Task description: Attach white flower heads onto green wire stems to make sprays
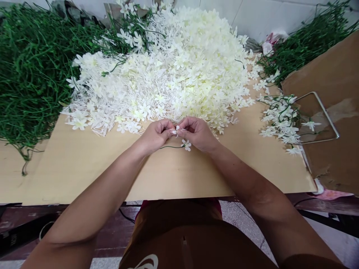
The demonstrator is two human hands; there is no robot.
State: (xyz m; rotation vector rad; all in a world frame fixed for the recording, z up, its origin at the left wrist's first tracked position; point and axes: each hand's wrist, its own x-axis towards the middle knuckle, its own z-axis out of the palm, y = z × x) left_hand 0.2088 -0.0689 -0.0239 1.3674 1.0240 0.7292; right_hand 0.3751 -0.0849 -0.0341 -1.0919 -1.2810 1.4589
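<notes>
My left hand (156, 135) and my right hand (198, 132) meet at the middle of a pale wooden board (84, 168), fingertips pinched together. Between them sits a small white artificial flower (176, 130). A thin green stem (171, 147) runs from under my left hand to a second white flower (186, 145) just below my right thumb. Right behind my hands lies a big heap of loose white flowers (174, 71).
Piles of green stems lie at the left (30, 74) and back right (305, 41). A cluster of stems with flowers attached (280, 116) rests at the right beside a cardboard sheet (331, 112) and a metal wire frame (322, 116). The board's front edge is near my lap.
</notes>
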